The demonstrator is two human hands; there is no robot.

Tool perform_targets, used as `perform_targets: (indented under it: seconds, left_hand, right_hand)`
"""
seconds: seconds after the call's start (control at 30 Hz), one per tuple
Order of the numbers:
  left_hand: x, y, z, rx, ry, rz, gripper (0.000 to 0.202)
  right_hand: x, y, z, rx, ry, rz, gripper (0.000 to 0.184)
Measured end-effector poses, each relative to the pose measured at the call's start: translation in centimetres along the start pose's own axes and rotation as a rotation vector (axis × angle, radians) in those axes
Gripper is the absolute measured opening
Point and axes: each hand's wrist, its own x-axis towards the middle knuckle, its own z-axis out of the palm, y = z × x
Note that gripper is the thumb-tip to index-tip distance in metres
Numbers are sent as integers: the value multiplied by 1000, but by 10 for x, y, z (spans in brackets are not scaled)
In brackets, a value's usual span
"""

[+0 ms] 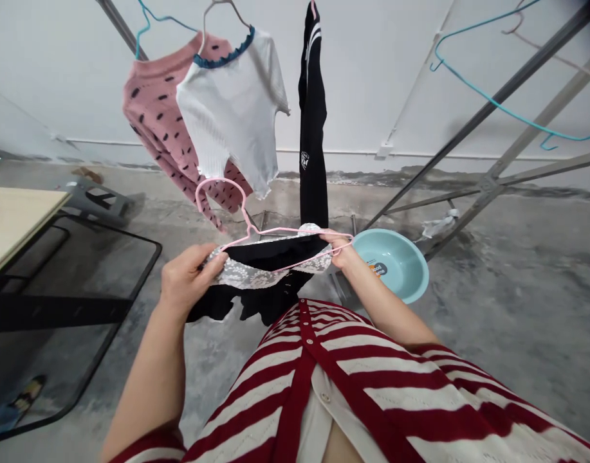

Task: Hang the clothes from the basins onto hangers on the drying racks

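Note:
My left hand [186, 276] pinches the left end of a black garment with a white lace collar [266, 273]. My right hand [340, 251] grips the garment's right end together with the right tip of a pink wire hanger [241, 212]. The hanger lies across the collar with its hook curling up to the left. The black cloth hangs down in front of my red-and-white striped top.
On the metal drying rack [492, 106] hang a pink spotted sweater [154, 109], a white top [231, 103], black leggings [313, 128] and empty teal hangers [492, 96]. A teal basin [403, 267] sits on the concrete floor at right. A wooden table [15, 218] with black frame stands left.

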Motion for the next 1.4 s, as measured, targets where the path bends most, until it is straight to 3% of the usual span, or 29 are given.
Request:
perform_targets:
  seconds: [0.17,0.37,0.5,0.6,0.73,0.83,0.9,0.93,1.0,1.03,1.07,1.13,1.17,1.23,1.33,1.4]
  left_hand:
    - [-2,9,10,-32,-139,145,33]
    - [1,2,11,-13,-15,152,26]
    - [1,-3,12,-5,-68,282,23]
    - [0,2,22,15,-44,368,24]
    - [-4,16,47,112,25,393,24]
    - [-8,24,68,146,104,343,25]
    - [-9,27,76,106,165,315,26]
    - [-10,27,78,61,183,313,26]
    - [-12,24,76,-58,194,319,23]
    - [-13,21,72,-120,195,319,21]
    - [-13,17,67,-173,201,309,18]
    - [-15,8,57,-241,223,248,14]
    - [-15,4,52,-265,235,208,13]
    - [-15,-4,45,-317,266,131,12]
    - [-12,-9,38,-405,295,98,10]
    - [-9,-9,34,-431,308,108,9]
  right_hand:
    - [-9,-9,2,-47,-16,-28,27]
    - [-13,-3,-13,-133,18,-71,32]
    - [-11,-4,-27,-242,102,-126,26]
    - [-8,-17,-32,-345,205,-221,18]
    - [-19,-30,-20,-677,306,-439,11]
    - [-44,-17,6,-1079,295,-571,18]
    - [-63,-5,24,-1222,161,-644,22]
    - [-72,-2,30,-1254,34,-708,23]
    - [-86,-7,32,-1221,-214,-893,20]
    - [-91,-16,27,-1167,-248,-998,17]
    - [-94,-27,20,-1108,-203,-1093,15]
    - [-94,-55,-1,-1014,37,-1198,22]
    - [-91,-67,-12,-994,120,-1186,34]
    - [-80,-83,-32,-996,59,-1045,52]
    - [-63,-85,-50,-974,-102,-753,34]
    - [-60,-83,-56,-935,-27,-672,28]
